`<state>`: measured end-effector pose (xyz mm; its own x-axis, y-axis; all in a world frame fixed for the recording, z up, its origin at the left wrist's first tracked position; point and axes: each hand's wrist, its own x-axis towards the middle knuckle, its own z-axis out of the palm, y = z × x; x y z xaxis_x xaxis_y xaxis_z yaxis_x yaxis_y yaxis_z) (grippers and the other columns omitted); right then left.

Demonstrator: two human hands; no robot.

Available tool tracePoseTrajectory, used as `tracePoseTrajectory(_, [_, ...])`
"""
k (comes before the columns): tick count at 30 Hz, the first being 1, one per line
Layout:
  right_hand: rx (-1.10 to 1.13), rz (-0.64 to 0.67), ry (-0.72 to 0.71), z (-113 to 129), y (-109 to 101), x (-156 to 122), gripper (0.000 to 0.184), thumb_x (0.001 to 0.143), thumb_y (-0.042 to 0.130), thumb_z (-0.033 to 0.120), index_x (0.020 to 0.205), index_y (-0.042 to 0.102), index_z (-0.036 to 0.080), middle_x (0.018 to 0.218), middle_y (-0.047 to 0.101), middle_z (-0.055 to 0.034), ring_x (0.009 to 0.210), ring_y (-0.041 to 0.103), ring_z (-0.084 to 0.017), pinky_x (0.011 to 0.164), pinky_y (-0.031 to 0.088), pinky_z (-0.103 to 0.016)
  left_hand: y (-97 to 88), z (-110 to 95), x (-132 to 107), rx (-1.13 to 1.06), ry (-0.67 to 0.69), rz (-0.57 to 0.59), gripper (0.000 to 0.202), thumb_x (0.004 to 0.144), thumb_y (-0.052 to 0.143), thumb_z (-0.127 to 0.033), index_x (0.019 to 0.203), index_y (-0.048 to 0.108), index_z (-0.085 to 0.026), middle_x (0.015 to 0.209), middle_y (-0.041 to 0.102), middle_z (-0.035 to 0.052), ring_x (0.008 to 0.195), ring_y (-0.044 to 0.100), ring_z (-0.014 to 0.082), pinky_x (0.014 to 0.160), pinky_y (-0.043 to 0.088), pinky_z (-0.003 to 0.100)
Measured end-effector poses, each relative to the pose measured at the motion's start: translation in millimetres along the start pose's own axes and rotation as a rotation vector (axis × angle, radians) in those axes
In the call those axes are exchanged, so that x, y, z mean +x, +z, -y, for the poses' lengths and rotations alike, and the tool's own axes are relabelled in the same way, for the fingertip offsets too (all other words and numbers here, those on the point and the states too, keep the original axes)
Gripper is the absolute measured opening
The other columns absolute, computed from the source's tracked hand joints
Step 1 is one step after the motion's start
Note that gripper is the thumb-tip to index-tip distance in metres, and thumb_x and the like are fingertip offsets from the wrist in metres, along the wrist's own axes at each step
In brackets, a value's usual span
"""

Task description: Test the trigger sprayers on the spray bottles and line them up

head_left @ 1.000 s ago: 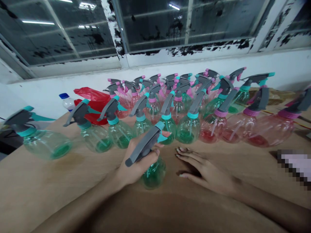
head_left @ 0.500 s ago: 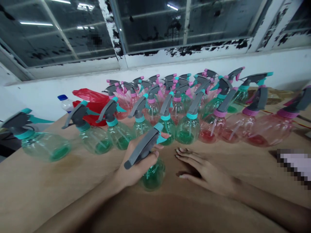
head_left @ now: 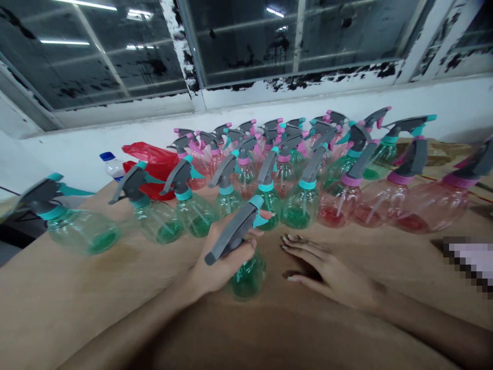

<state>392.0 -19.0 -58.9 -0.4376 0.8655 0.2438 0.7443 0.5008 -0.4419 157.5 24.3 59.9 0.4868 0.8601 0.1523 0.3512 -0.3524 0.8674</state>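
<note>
My left hand (head_left: 219,262) is wrapped round the neck of a green spray bottle (head_left: 248,275) with a grey trigger head, which stands upright on the wooden table (head_left: 77,303). Its fingers curl under the teal trigger. Just to the right, my right hand (head_left: 327,270) lies flat on the table, palm down with fingers stretched out, holding nothing. Directly behind both hands stands a row of green spray bottles (head_left: 300,205).
Several green and pink spray bottles (head_left: 400,200) crowd the back of the table up to the white wall. A red plastic bag (head_left: 152,167) and a blue-capped bottle (head_left: 111,164) sit at the back left. A lone green sprayer (head_left: 77,228) stands far left.
The view has drifted slightly; both hands and the held bottle keep the same pose.
</note>
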Motion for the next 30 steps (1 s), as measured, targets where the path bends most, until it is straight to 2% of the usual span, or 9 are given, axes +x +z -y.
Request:
tracePoseTrajectory(6, [-0.004, 0.000, -0.005, -1.6, 1.6, -0.7, 0.055, 0.088, 0.049, 0.048, 0.137, 0.040, 0.023, 0.142, 0.044, -0.0045, 0.132, 0.036, -0.022, 0.108, 0.034, -0.044, -0.7, 2.1, 0.0, 0.057, 0.003, 0.001, 0.047, 0.072, 0.051, -0.016, 0.117, 0.059, -0.023, 0.100, 0.071, 0.0018, 0.076, 0.065, 0.0177, 0.070, 0.052, 0.027])
tracePoseTrajectory(12, [-0.019, 0.010, -0.002, 0.7, -0.1, -0.4, 0.054, 0.089, 0.048, 0.048, 0.136, 0.041, 0.023, 0.141, 0.045, -0.0048, 0.131, 0.037, -0.022, 0.107, 0.035, -0.045, 1.0, 5.0, 2.0, 0.028, 0.071, -0.009, 0.043, 0.074, 0.050, -0.021, 0.116, 0.060, -0.025, 0.109, 0.068, 0.0018, 0.092, 0.065, 0.0202, 0.080, 0.052, 0.029])
tracePoseTrajectory(17, [-0.011, -0.011, 0.002, 0.5, 0.6, -0.3, 0.054, 0.088, 0.050, 0.048, 0.136, 0.041, 0.024, 0.140, 0.046, -0.0046, 0.131, 0.038, -0.023, 0.107, 0.035, -0.045, 2.5, 6.1, 1.2, -0.010, 0.041, -0.025, 0.044, 0.073, 0.051, -0.019, 0.116, 0.060, -0.025, 0.099, 0.071, 0.0026, 0.084, 0.067, 0.0211, 0.073, 0.054, 0.030])
tracePoseTrajectory(25, [-0.015, -0.016, -0.010, -1.6, 2.2, -1.4, 0.056, 0.088, 0.050, 0.047, 0.137, 0.039, 0.025, 0.141, 0.046, -0.0039, 0.131, 0.038, -0.022, 0.107, 0.035, -0.045, 0.5, 1.5, 1.7, 0.008, 0.077, -0.010, 0.041, 0.073, 0.051, -0.018, 0.112, 0.061, -0.026, 0.103, 0.068, 0.0024, 0.090, 0.064, 0.0212, 0.080, 0.052, 0.031])
tracePoseTrajectory(27, [-0.014, -0.023, -0.010, -0.9, 1.6, -1.5, 0.055, 0.088, 0.051, 0.046, 0.137, 0.040, 0.025, 0.140, 0.047, -0.0042, 0.130, 0.039, -0.023, 0.107, 0.036, -0.045, -1.2, -2.3, 2.2, 0.019, 0.082, 0.020, 0.038, 0.071, 0.051, -0.018, 0.107, 0.063, -0.024, 0.100, 0.068, 0.0026, 0.086, 0.063, 0.0201, 0.080, 0.051, 0.031])
tracePoseTrajectory(30, [-0.024, -0.010, -0.006, 0.2, 0.3, -1.6, 0.053, 0.088, 0.050, 0.046, 0.136, 0.042, 0.023, 0.140, 0.047, -0.0045, 0.130, 0.039, -0.022, 0.107, 0.035, -0.044, -4.2, -5.3, 2.6, 0.065, 0.091, 0.034, 0.027, 0.067, 0.049, -0.019, 0.088, 0.065, -0.023, 0.084, 0.067, 0.0016, 0.076, 0.062, 0.0193, 0.070, 0.051, 0.030])
